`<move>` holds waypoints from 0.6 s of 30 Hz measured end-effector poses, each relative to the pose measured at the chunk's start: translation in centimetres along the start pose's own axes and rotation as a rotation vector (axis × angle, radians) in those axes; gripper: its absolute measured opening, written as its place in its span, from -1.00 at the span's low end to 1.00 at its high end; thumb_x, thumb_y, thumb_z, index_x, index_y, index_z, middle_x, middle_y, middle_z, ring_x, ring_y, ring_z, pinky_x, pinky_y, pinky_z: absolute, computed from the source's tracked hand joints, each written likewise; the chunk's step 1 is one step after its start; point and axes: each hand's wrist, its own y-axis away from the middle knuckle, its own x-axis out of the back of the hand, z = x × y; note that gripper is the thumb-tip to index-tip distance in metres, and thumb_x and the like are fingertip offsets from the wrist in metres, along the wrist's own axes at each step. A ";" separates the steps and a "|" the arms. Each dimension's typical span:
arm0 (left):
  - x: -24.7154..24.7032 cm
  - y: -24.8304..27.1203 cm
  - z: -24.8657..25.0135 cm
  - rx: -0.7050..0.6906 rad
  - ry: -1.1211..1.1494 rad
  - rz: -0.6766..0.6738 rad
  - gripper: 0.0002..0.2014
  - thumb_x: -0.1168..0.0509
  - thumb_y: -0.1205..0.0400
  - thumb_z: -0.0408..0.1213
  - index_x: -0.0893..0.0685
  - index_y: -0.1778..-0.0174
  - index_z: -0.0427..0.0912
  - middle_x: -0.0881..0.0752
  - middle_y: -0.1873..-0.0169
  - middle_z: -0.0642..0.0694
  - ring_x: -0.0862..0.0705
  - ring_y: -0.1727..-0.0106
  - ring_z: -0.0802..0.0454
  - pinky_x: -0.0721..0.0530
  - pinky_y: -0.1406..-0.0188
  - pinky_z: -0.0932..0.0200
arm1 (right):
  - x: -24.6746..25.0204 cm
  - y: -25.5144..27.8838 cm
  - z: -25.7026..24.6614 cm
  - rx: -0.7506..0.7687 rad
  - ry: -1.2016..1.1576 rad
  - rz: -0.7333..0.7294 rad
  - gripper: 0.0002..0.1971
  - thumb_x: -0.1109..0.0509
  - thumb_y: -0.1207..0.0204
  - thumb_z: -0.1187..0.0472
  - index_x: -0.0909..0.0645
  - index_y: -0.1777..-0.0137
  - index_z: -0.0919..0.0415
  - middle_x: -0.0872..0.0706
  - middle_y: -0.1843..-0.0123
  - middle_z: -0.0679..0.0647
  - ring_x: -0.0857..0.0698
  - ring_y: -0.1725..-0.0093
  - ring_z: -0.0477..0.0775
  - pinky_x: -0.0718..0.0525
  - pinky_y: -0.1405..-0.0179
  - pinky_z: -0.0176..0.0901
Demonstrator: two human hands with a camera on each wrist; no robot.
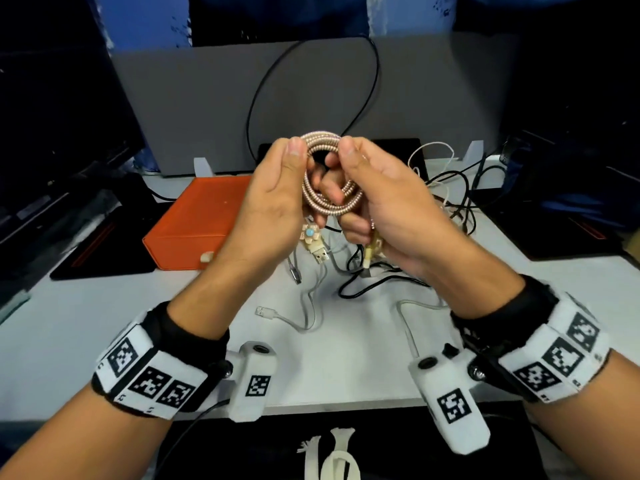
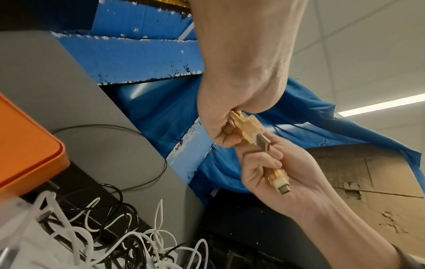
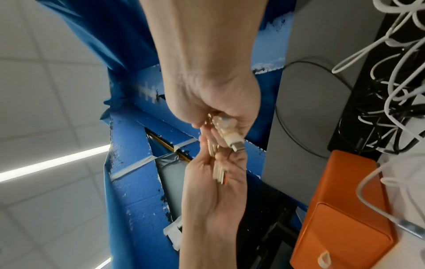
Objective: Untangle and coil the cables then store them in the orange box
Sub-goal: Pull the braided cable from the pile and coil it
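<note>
While both hands are raised above the white counter (image 1: 104, 306), we list the following.

Item one: our left hand (image 1: 273, 199), thumb up, fingers curled round the left side of a rose-gold, spiral-wrapped cable wound into a small coil (image 1: 325, 157). The thumb presses the coil's upper left edge; the grip is closed on it.

Item two: our right hand (image 1: 384, 206), thumb pinching the coil's upper right edge, fingers curled in behind and clamped on the same coil. The two hands are close together, fingertips almost meeting through the loop.

Item three: the coil's two ends. A flat USB plug with a pale flower charm (image 1: 317, 245) hangs below our left hand; a narrower cream plug (image 1: 369, 254) hangs below our right palm. The wrist views show both plugs sticking out from the closed fists.

Item four: a rectangular orange box with a small pale pull tab (image 1: 194, 223), lid closed, resting on the counter to the left of the hands and well apart from the coil.

Item five: a tangle of thin black and white cables (image 1: 446, 192) on the counter beneath and to the right of the hands, loose, touched by neither hand. A grey cable with a USB plug (image 1: 277, 315) lies nearer us.

Item six: a grey upright panel (image 1: 207, 105) behind the box.
</note>
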 end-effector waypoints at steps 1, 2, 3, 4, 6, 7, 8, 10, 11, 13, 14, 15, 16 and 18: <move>0.0 0.0 -0.1 0.018 -0.027 -0.006 -0.58 0.04 -0.91 -0.13 -0.55 -0.13 -0.44 -0.69 0.31 -0.15 -0.60 0.45 -0.02 -0.61 0.48 0.09 | -0.2 0.0 0.2 -0.014 -0.014 0.027 -0.71 -0.09 -0.87 -0.04 -0.47 -0.06 0.15 -0.48 0.35 0.00 -0.29 0.59 -0.11 -0.23 0.64 -0.28; 0.1 -0.1 -0.1 0.022 -0.073 -0.033 -0.57 0.03 -0.91 -0.10 -0.58 -0.14 -0.41 -0.70 0.28 -0.16 -0.62 0.41 -0.02 -0.63 0.45 0.07 | -0.2 0.0 0.3 -0.018 -0.013 0.056 -0.69 -0.07 -0.87 -0.06 -0.46 -0.05 0.15 -0.42 0.38 -0.03 -0.24 0.58 -0.12 -0.18 0.63 -0.27; 0.4 -0.2 -0.1 0.013 -0.135 -0.077 -0.55 0.03 -0.90 -0.06 -0.63 -0.14 -0.35 -0.72 0.25 -0.17 -0.65 0.37 -0.04 -0.67 0.41 0.03 | -0.1 0.0 0.2 -0.014 0.000 0.088 -0.68 -0.06 -0.88 -0.06 -0.45 -0.04 0.15 -0.38 0.41 -0.05 -0.20 0.58 -0.12 -0.13 0.60 -0.23; 0.8 -0.4 -0.1 -0.003 -0.204 -0.127 -0.53 0.02 -0.89 0.00 -0.67 -0.14 -0.28 -0.74 0.23 -0.18 -0.70 0.33 -0.05 -0.71 0.35 -0.02 | 0.1 0.0 0.0 -0.005 0.018 0.117 -0.67 -0.05 -0.88 -0.06 -0.44 -0.04 0.16 -0.36 0.42 -0.06 -0.18 0.57 -0.12 -0.09 0.58 -0.18; 1.7 -0.7 0.0 -0.025 -0.340 -0.201 -0.55 -0.03 -0.85 0.11 -0.70 -0.10 -0.15 -0.77 0.22 -0.23 -0.77 0.30 -0.13 -0.76 0.27 -0.23 | 0.4 -0.2 -0.2 0.010 0.073 0.152 -0.67 -0.04 -0.88 -0.05 -0.44 -0.02 0.16 -0.34 0.42 -0.06 -0.18 0.56 -0.10 -0.06 0.53 -0.08; 1.9 -0.7 0.1 -0.022 -0.390 -0.217 -0.57 -0.07 -0.82 0.13 -0.69 -0.07 -0.13 -0.78 0.26 -0.22 -0.78 0.31 -0.17 -0.75 0.26 -0.32 | 0.5 -0.1 -0.3 0.014 0.107 0.156 -0.68 -0.05 -0.88 -0.04 -0.45 -0.01 0.16 -0.34 0.42 -0.05 -0.19 0.55 -0.10 -0.07 0.52 -0.07; 2.1 -0.8 0.0 -0.014 -0.415 -0.224 -0.59 -0.10 -0.80 0.12 -0.68 -0.06 -0.13 -0.79 0.30 -0.20 -0.78 0.33 -0.19 -0.75 0.27 -0.34 | 0.6 -0.1 -0.3 0.016 0.142 0.150 -0.68 -0.06 -0.88 -0.04 -0.45 -0.02 0.16 -0.36 0.41 -0.05 -0.21 0.54 -0.10 -0.09 0.53 -0.08; 2.1 -0.8 -0.1 0.007 -0.384 -0.215 -0.67 -0.13 -0.82 0.01 -0.69 -0.06 -0.14 -0.80 0.33 -0.17 -0.77 0.38 -0.14 -0.74 0.36 -0.19 | 0.6 -0.1 -0.2 0.020 0.193 0.108 -0.70 -0.07 -0.88 -0.03 -0.46 -0.05 0.15 -0.41 0.38 -0.04 -0.25 0.53 -0.09 -0.14 0.53 -0.09; 2.1 -0.9 -0.2 0.019 -0.344 -0.192 -0.71 -0.14 -0.85 -0.07 -0.69 -0.05 -0.14 -0.79 0.34 -0.13 -0.75 0.42 -0.06 -0.69 0.40 -0.05 | 0.6 0.0 -0.1 0.026 0.199 0.081 -0.71 -0.07 -0.88 -0.02 -0.47 -0.06 0.15 -0.44 0.36 -0.03 -0.28 0.52 -0.09 -0.15 0.53 -0.08; 2.1 -1.0 -0.2 0.034 -0.289 -0.143 -0.74 -0.12 -0.87 -0.18 -0.70 -0.03 -0.13 -0.75 0.38 -0.01 -0.67 0.47 0.08 -0.60 0.43 0.15 | 0.6 -0.1 0.1 0.044 0.160 0.043 -0.74 -0.09 -0.88 0.02 -0.50 -0.09 0.16 -0.52 0.29 -0.01 -0.33 0.51 -0.09 -0.19 0.53 -0.11; 2.0 -1.0 -0.3 0.042 -0.277 -0.132 -0.73 -0.11 -0.87 -0.19 -0.70 -0.05 -0.16 -0.74 0.37 -0.01 -0.67 0.47 0.07 -0.59 0.43 0.18 | 0.7 -0.2 0.3 0.052 0.143 0.046 -0.74 -0.10 -0.88 0.03 -0.52 -0.10 0.17 -0.55 0.25 0.00 -0.35 0.50 -0.09 -0.22 0.53 -0.14; 2.0 -1.0 -0.5 0.050 -0.270 -0.131 -0.71 -0.11 -0.88 -0.18 -0.70 -0.07 -0.20 -0.75 0.35 -0.04 -0.68 0.46 0.02 -0.61 0.43 0.12 | 0.8 -0.4 0.6 0.063 0.154 0.065 -0.73 -0.11 -0.88 0.03 -0.54 -0.11 0.17 -0.57 0.21 0.00 -0.38 0.49 -0.10 -0.26 0.53 -0.17; 2.0 -1.0 -0.7 0.057 -0.263 -0.137 -0.70 -0.11 -0.87 -0.15 -0.71 -0.09 -0.21 -0.76 0.33 -0.12 -0.71 0.44 -0.08 -0.64 0.43 0.02 | 1.0 -0.5 0.8 0.089 0.219 0.098 -0.72 -0.13 -0.87 0.02 -0.57 -0.10 0.17 -0.60 0.19 -0.01 -0.41 0.47 -0.11 -0.30 0.52 -0.20; 1.9 -0.8 -0.9 0.070 -0.251 -0.147 -0.68 -0.12 -0.84 -0.06 -0.71 -0.11 -0.16 -0.78 0.27 -0.28 -0.74 0.38 -0.39 -0.68 0.47 -0.38 | 1.2 -0.5 1.3 0.174 0.506 0.173 -0.69 -0.14 -0.86 -0.03 -0.59 -0.09 0.17 -0.66 0.17 -0.01 -0.50 0.40 -0.18 -0.42 0.42 -0.20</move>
